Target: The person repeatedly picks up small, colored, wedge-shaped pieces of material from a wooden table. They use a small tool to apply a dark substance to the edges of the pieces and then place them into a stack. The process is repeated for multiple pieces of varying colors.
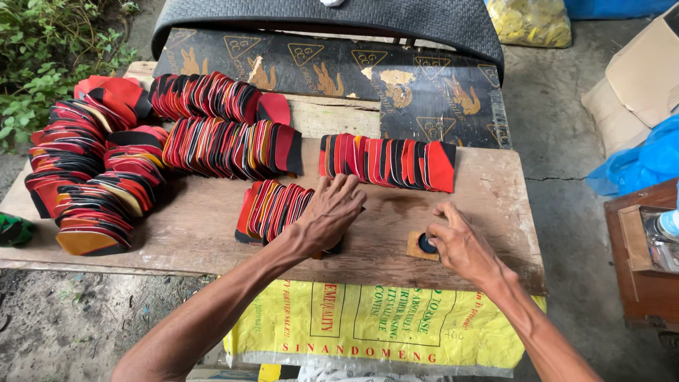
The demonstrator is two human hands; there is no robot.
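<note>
Many red-and-black pieces (212,145) are already stacked in rows on the desk (488,191), while one short row (272,209) is pressed under the spread left hand (329,212) and a small black disc (426,244) is pinched by the right hand (463,247).

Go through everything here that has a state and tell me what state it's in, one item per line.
Left hand: palm down, pressing on the near row of pieces.
Right hand: fingertips on the small dark disc.
Near row of red and black pieces: standing on edge, leaning.
Small dark disc: resting on a tan square.
Far row: on edge, untouched.
Wooden board: lying flat.
</note>
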